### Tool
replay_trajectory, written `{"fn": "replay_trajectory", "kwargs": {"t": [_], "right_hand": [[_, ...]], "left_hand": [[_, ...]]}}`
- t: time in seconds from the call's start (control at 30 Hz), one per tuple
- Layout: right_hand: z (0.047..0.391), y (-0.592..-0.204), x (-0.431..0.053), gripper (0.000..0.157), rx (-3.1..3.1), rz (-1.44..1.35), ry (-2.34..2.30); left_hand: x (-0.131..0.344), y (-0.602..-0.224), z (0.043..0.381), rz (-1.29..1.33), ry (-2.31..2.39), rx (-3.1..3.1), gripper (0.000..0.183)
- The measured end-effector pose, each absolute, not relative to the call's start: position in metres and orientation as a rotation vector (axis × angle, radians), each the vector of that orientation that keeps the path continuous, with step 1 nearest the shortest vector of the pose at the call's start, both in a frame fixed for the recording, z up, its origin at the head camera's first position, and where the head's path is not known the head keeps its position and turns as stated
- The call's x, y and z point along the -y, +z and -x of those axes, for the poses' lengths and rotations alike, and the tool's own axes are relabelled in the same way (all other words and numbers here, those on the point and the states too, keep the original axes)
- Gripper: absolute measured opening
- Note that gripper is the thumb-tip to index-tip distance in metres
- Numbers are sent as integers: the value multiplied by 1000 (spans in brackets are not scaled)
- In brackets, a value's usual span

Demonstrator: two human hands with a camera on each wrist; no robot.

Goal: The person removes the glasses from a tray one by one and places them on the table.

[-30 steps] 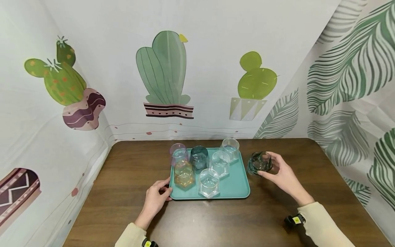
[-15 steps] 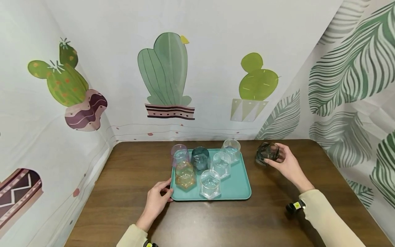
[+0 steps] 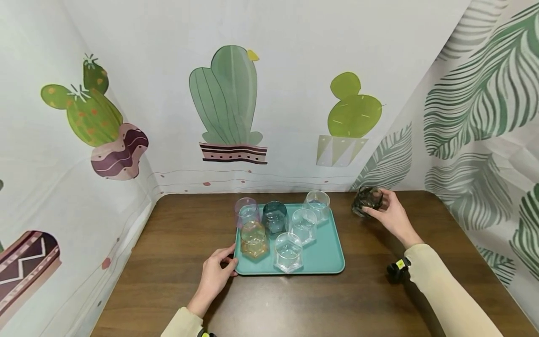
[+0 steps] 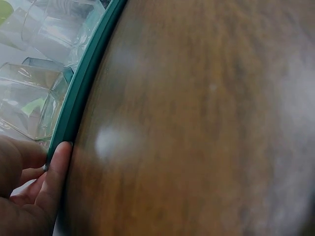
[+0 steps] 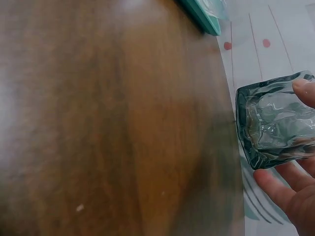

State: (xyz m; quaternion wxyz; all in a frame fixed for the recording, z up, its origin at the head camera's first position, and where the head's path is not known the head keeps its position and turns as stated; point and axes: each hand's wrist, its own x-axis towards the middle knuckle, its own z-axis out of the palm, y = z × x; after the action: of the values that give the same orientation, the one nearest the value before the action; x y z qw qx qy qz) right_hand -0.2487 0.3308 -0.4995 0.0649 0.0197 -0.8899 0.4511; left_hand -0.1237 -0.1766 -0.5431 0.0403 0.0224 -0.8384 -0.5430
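Note:
My right hand holds a dark grey-green tinted glass between thumb and fingers, near the table's back edge. In the right wrist view the glass shows thick, faceted walls. My left hand pinches the front left corner of a teal tray. Its thumb and fingers meet at the tray's rim in the left wrist view. On the tray stand an amber glass, a purplish glass, a dark blue-grey glass and clear glasses, one at the front.
Two more clear glasses stand on the tray, one in the middle and one at the back right corner. The wooden table ends at a cloth backdrop printed with cacti and leaves.
My right hand has carried the dark glass back and slightly right, away from the tray toward the table's back edge. The left hand stays at the tray's corner.

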Motion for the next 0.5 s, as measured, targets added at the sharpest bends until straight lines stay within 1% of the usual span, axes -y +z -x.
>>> {"fn": "replay_trajectory", "kwargs": {"t": [0.3, 0.5], "right_hand": [[267, -502, -325, 96, 2720, -8, 1393], [274, -503, -319, 94, 2732, -20, 1392]], "left_hand": [[176, -545, 123, -42, -1651, 2565, 42], [177, -545, 123, -46, -1652, 2559, 42]]}}
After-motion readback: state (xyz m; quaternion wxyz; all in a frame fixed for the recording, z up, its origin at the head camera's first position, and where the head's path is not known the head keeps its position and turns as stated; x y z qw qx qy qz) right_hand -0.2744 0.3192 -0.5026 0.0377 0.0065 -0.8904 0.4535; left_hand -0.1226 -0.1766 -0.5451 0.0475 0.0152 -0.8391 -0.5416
